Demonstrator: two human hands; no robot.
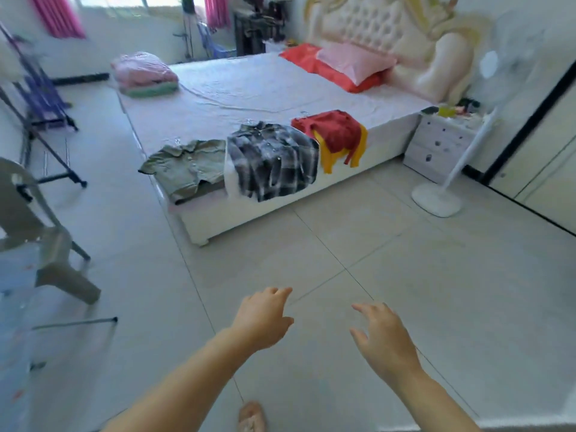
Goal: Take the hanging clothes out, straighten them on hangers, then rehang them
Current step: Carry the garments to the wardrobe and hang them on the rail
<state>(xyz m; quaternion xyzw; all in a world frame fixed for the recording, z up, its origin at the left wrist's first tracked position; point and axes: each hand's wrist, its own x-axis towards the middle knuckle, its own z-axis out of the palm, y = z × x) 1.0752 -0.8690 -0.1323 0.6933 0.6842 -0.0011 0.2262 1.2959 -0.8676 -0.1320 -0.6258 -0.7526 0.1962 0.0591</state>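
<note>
Two bare hands reach out over a tiled floor (pixel 405 260) in a bedroom: the left hand (pixel 265 319) and the right hand (pixel 385 335) are both palm-down, fingers loosely spread, and neither holds anything. Four garments lie in a row along the near edge of the bed (pixel 265 85), well apart from the hands: one green shirt (pixel 187 166), one dark plaid shirt (pixel 274 160) just beside it, and one red top (pixel 333 132) lying over one yellow garment (pixel 325 157) that droops over the side. Thin hanger hooks (pixel 249 121) show at three of the collars; the picture is too blurred to tell more. Only floor lies between the hands and the clothes. Two pillows, one red (pixel 307 62) and one pink (pixel 355 62), rest at the headboard (pixel 389 23), and one stack of folded bedding (pixel 143 73) sits at the far corner. A grey plastic chair (pixel 40 238) and a metal clothes rack (pixel 46 126) stand at left; a white nightstand (pixel 436 148) and one standing fan (pixel 436 202) stand at right. One slipper (pixel 252 416) shows at the bottom edge
</note>
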